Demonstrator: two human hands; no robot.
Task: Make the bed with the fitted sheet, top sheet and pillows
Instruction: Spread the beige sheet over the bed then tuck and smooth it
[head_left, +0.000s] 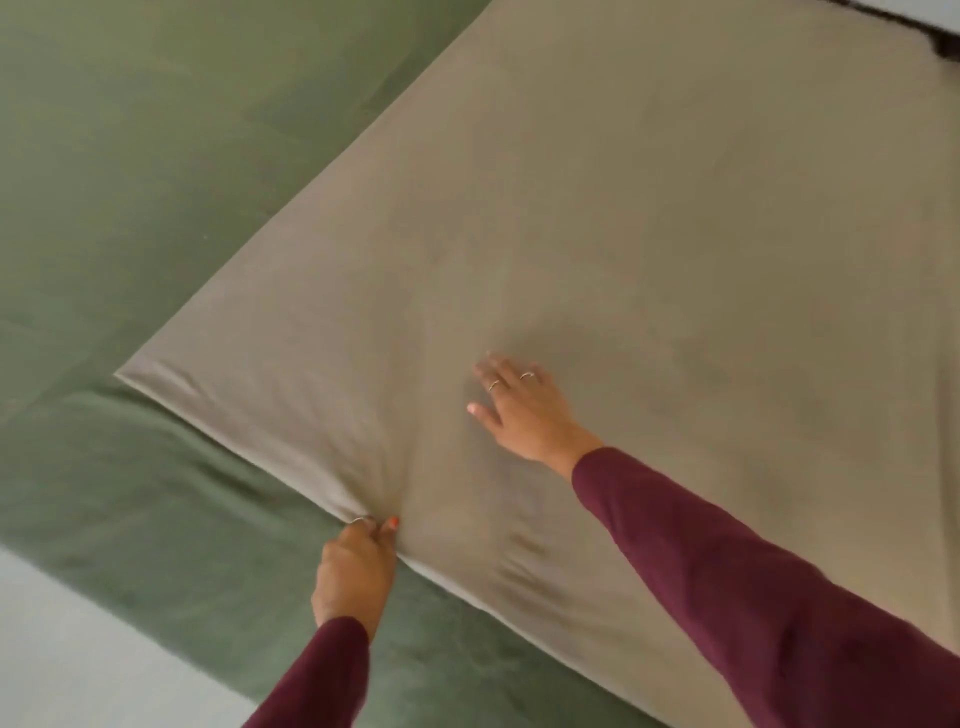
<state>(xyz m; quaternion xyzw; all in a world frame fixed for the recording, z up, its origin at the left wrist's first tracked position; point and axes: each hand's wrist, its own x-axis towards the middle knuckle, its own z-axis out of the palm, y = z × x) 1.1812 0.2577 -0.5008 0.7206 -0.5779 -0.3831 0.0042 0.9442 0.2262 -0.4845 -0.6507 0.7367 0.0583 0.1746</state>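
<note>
A tan top sheet (649, 218) lies flat over the green fitted sheet (130, 156) on the bed. Its corner (124, 375) points left. My left hand (356, 569) pinches the tan sheet's near edge, and wrinkles fan out from the grip. My right hand (524, 410) rests flat on the tan sheet with its fingers spread, holding nothing. Both arms wear maroon sleeves. No pillows are in view.
The bed's green side (156, 519) drops to a pale floor (78, 649) at the lower left. A dark gap and a pale surface (924, 21) show at the top right corner.
</note>
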